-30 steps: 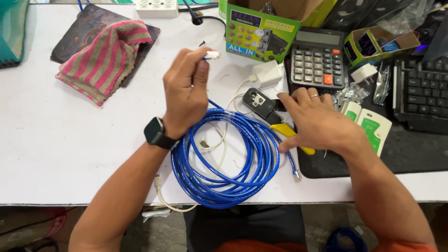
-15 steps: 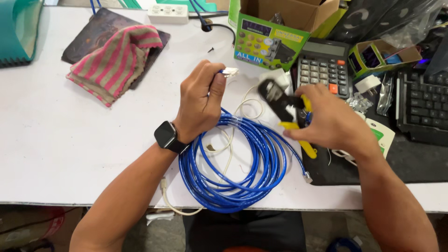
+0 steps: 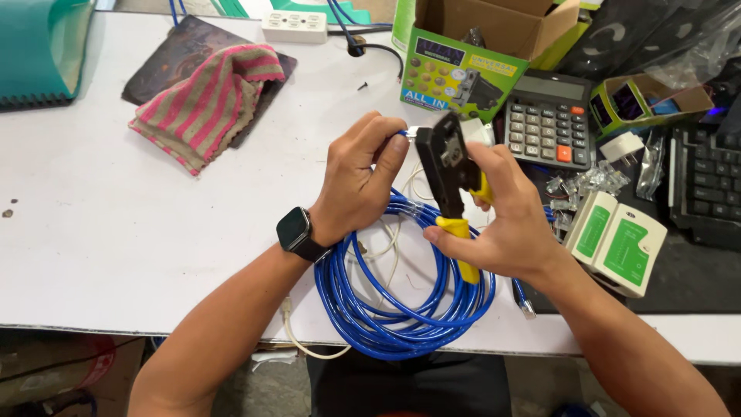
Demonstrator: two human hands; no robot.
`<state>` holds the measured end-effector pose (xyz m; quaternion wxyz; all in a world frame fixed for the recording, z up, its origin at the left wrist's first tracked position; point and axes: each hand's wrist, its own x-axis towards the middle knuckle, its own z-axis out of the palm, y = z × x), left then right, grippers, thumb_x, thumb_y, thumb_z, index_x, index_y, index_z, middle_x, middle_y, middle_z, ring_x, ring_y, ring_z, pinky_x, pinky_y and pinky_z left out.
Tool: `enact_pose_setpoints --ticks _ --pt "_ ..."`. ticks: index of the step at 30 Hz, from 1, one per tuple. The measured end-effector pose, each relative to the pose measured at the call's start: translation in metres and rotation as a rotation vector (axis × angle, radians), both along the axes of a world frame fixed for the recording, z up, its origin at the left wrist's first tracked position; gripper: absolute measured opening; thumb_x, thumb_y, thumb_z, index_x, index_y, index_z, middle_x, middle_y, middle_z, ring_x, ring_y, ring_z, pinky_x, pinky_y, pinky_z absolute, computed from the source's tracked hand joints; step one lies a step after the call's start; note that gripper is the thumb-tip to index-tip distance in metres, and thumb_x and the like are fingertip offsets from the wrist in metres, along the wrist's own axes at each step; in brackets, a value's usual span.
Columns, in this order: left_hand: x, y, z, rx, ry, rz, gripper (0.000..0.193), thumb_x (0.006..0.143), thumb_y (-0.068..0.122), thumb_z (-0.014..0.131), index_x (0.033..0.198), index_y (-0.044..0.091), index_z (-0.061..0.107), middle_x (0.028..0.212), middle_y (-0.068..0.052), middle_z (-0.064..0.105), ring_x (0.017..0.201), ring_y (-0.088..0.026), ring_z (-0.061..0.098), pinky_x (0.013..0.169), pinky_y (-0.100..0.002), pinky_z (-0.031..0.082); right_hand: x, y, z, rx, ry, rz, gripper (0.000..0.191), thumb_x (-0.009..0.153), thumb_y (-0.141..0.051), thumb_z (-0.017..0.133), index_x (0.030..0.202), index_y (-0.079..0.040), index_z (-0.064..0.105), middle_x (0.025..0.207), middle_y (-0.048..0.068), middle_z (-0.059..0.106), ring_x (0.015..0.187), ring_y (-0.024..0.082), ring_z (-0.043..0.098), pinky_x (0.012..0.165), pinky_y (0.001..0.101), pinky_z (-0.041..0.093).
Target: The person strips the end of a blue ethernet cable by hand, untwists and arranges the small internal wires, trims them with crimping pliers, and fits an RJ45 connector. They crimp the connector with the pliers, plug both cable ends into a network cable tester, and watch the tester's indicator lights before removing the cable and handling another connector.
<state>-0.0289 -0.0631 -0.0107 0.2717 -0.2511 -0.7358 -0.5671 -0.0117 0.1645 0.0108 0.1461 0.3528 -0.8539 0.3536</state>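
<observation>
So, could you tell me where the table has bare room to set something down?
The white table is bare left of the blue cable coil, below the striped cloth. It is crowded right of the coil: calculator, green boxes, testers and keyboard.

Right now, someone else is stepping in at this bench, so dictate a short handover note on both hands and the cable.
Left hand: fingers pinch the cable end, with its clear plug, at the crimping tool's head.
Right hand: gripping the crimping tool by its yellow handles, held upright above the table.
Blue cable coil lies under both hands; the cable tester sits to the right.
Done: cable end brought to the tool.
Left: plug looks not yet seated or crimped; the tester is untouched.
</observation>
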Motion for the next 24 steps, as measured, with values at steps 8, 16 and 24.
enact_pose_setpoints --ticks 8,16,24 --pt "0.001 -0.002 -0.007 -0.009 0.038 -0.100 0.013 0.108 0.008 0.057 0.118 0.001 0.063 0.090 -0.009 0.053 0.072 -0.017 0.052 0.067 -0.031 0.043 -0.006 -0.002 -0.011 0.056 0.188 0.119 0.105 0.073 -0.033 0.094 0.159 -0.021 0.035 0.127 0.017 0.053 0.101 0.028 0.064 0.084 0.0372 0.057" --pt "0.001 -0.009 -0.006 0.135 -0.154 -0.394 0.033 0.103 0.027 0.048 0.115 -0.001 0.059 0.095 -0.008 0.054 0.085 -0.018 0.049 0.077 -0.031 0.042 -0.009 -0.002 -0.002 0.156 0.136 0.077 0.097 0.072 -0.029 0.092 0.156 -0.021 0.042 0.125 0.017 0.056 0.103 0.034 0.063 0.088 0.0436 0.055" --pt "-0.001 -0.002 -0.014 0.029 -0.225 -0.166 0.035 0.103 0.031 0.043 0.091 -0.002 0.047 0.080 -0.014 0.047 0.074 -0.023 0.045 0.069 -0.037 0.040 0.005 -0.012 0.008 0.339 0.371 -0.041 0.085 0.065 -0.027 0.091 0.144 -0.020 0.059 0.118 0.018 0.058 0.104 0.039 0.058 0.088 0.0498 0.048"
